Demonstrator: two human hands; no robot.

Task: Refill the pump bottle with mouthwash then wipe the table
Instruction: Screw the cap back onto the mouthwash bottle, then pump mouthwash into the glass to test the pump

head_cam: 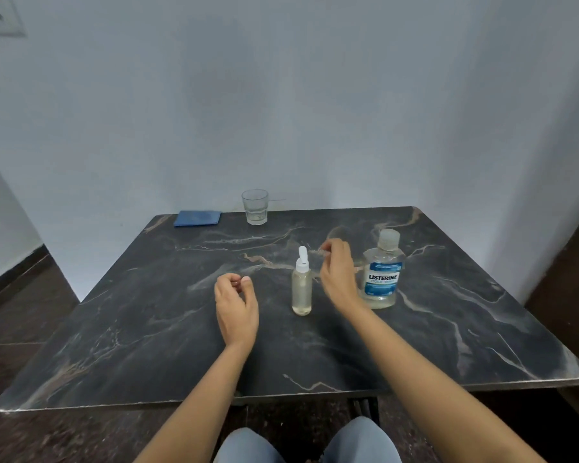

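Standing upright on the worktop point(147, 312), the pump bottle point(301, 289) sits between the left hand point(236, 305) and right hand point(338, 275).
Its long axis is vertical. The right hand is nearer, just beside it, with the mouthwash bottle point(381, 275) just past that hand. The left fingers are loosely curled and hold nothing; the right fingertips are drawn together, and I cannot tell whether they pinch anything.

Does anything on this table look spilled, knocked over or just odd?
Nothing stands out. The pump bottle and mouthwash bottle stand upright with tops on, the glass is upright, the blue cloth lies flat, and the table shows no puddle.
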